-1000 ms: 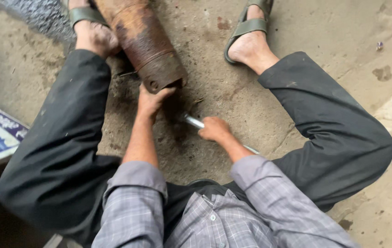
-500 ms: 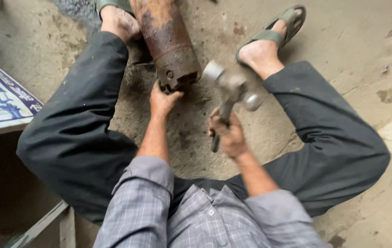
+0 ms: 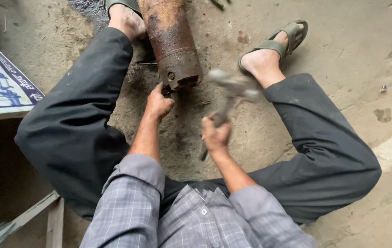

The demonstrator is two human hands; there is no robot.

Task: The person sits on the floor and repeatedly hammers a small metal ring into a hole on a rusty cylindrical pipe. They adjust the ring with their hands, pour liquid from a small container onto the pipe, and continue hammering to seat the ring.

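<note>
Head view, looking down on a person seated on a concrete floor [image 3: 343,41] with knees spread. A rusty cylinder [image 3: 170,41], brown and pitted, with a dark band round its near end, lies lengthwise on the floor between the two feet in green sandals [image 3: 276,41]; its near end faces the person and shows a small round hole and a dark opening. The left hand [image 3: 158,102] is pressed against the lower left edge of that end, fingers curled closed; what they pinch, if anything, cannot be told. The right hand [image 3: 216,134] is closed on the shaft of a grey metal hammer [image 3: 232,87], whose head is blurred and stands just right of the cylinder's end, raised off the floor. A blue-and-white printed board [image 3: 0,85] lies at the left edge, well apart from the work.

Compared with half a second earlier, the hammer head sits closer to the cylinder's end and is more blurred; the left hand keeps its place at the end. One second earlier the hammer lay low near the floor.
</note>
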